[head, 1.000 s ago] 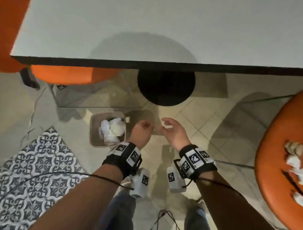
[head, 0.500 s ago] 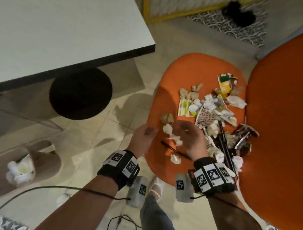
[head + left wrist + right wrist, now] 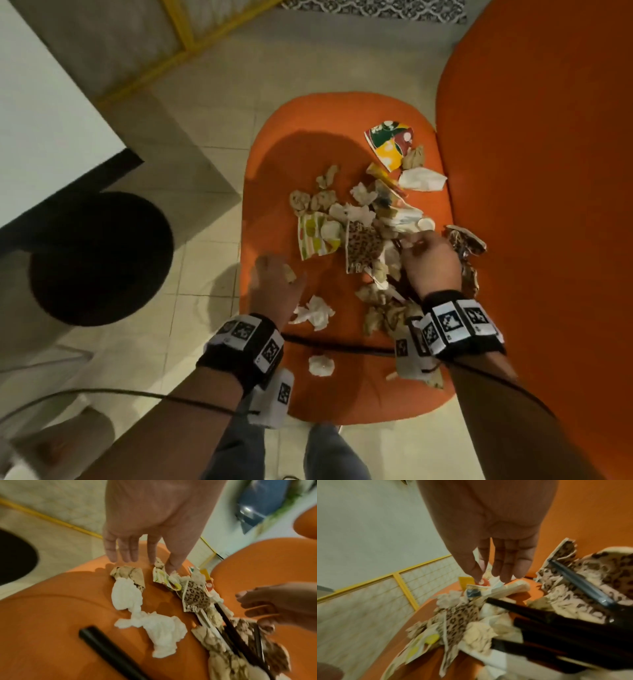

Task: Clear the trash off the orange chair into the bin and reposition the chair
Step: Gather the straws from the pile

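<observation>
The orange chair seat (image 3: 294, 154) carries a heap of trash: crumpled white tissue (image 3: 315, 311) (image 3: 126, 595), a leopard-print wrapper (image 3: 363, 246) (image 3: 460, 616), brown paper balls (image 3: 127, 574), a colourful wrapper (image 3: 390, 144) and black sticks (image 3: 228, 620). One black stick (image 3: 342, 346) lies across the seat's front. My left hand (image 3: 274, 270) (image 3: 142, 559) hovers with straight fingers just over the brown paper ball, holding nothing. My right hand (image 3: 416, 241) (image 3: 493, 577) reaches down with straight fingers onto the middle of the heap, its tips touching scraps.
The chair's tall orange back (image 3: 548, 205) rises at the right. A white table (image 3: 41, 137) and its black round base (image 3: 99, 257) stand at the left. A blurred brown shape (image 3: 65, 442) at lower left may be the bin. Tiled floor lies between.
The view swung from the bin under the table to the chair. Both hands moved from above the bin to over the trash on the seat, the right one deeper into the heap.
</observation>
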